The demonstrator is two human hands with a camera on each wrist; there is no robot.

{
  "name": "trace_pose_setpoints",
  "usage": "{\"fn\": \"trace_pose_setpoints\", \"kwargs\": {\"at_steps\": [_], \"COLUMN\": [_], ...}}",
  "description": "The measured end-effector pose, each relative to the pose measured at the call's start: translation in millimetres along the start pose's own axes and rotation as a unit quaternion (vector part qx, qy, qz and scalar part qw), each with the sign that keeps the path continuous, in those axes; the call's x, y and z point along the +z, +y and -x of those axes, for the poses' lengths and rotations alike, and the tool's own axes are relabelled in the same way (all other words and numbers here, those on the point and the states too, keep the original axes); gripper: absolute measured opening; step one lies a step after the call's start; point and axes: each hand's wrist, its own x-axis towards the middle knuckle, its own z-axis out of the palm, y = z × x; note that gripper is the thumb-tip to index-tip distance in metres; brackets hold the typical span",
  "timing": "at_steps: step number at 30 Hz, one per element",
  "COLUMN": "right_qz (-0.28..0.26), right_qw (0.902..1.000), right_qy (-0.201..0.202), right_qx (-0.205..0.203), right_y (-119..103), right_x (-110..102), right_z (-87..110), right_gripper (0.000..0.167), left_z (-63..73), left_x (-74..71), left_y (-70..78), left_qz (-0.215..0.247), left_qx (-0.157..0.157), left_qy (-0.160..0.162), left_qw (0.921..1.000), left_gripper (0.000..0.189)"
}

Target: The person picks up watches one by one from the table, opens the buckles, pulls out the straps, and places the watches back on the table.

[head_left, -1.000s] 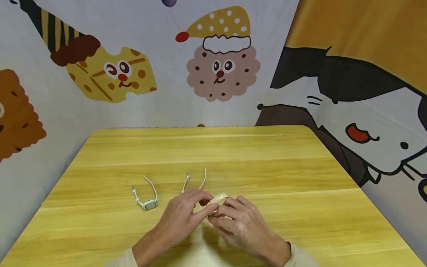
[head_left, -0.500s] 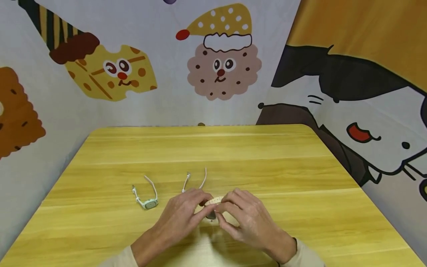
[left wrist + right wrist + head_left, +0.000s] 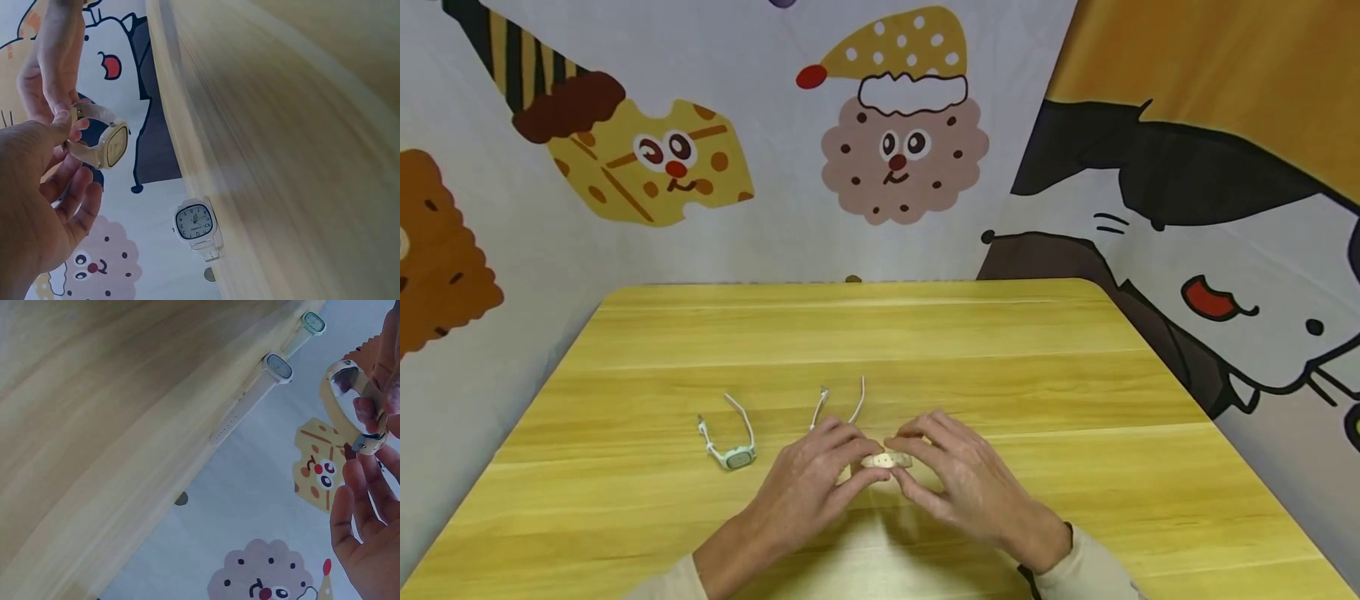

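Note:
A cream wristwatch (image 3: 886, 460) is held above the table between both hands, its strap bent into a loop. My left hand (image 3: 816, 467) pinches the strap between thumb and fingers. On the other side, the thumb and fingertips of my right hand (image 3: 962, 479) hold the strap near its buckle. In the left wrist view, the watch (image 3: 115, 147) turns its square face away from the hands. Seen from the right wrist, the strap loop (image 3: 337, 403) shows its inner side and the metal back of the case.
A pale green watch (image 3: 739, 458) lies on the table at left with its strap spread. Behind my left hand lies a white watch (image 3: 857, 400), partly hidden; its square dial (image 3: 195, 222) shows from the left wrist. A cartoon-printed cloth (image 3: 782, 167) hangs behind the wooden table (image 3: 880, 333).
The cream watch has turned in the hands, its holed strap now lying level towards the head camera. My right hand has shifted its fingers along the strap; my left stays about where it was.

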Motion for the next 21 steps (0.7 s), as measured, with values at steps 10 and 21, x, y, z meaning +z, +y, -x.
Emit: {"fn": "trace_pose_setpoints", "kwargs": {"at_steps": [10, 21], "right_qz": [-0.032, -0.079], "right_qw": [0.9993, 0.9968], "right_qy": [0.002, 0.001], "right_qx": [-0.021, -0.008], "right_y": [4.6, 4.5], "right_x": [2.3, 2.5], "right_z": [-1.3, 2.9], "right_gripper": [0.012, 0.006], "left_z": [0.1, 0.0], "left_x": [0.6, 0.1], "left_y": [1.2, -0.1], "left_qz": [-0.014, -0.015], "left_qx": [0.013, 0.013], "left_qy": [-0.008, -0.014], "left_qw": [0.9998, 0.9997], "left_gripper": [0.022, 0.024]}}
